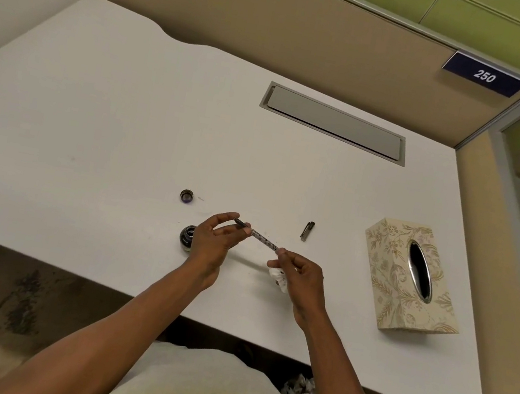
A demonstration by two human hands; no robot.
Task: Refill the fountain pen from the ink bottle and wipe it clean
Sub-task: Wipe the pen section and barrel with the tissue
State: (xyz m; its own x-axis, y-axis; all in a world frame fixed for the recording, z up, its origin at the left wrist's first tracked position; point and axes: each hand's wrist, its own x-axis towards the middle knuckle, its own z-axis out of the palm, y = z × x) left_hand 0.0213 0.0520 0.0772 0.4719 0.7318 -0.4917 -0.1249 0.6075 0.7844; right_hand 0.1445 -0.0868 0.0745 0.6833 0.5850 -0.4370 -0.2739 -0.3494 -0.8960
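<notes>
Your white desk point(126, 126) carries the floral tissue box point(410, 277) at 3 o'clock of your hands. Your left hand point(211, 243) pinches the fountain pen point(262, 239) by its dark front end; your right hand point(299, 272) pinches its tail, crumpled tissue point(279, 277) tucked beneath. The open ink bottle point(186, 236) sits just beside your left hand at 9 o'clock, its cap point(187, 196) at 11, the pen cap point(307, 231) at 1.

We've got both bare forearms reaching in from the bottom edge, angled toward each other over the middle. Our left hand point(211, 243) is raised with the wrist bent a bit, thumb and fingertips point(247, 230) pinched together, other fingers loosely curled. Our right hand point(299, 272) sits slightly lower and closer to us, fingers curled in, thumb and forefinger also pinched shut.
</notes>
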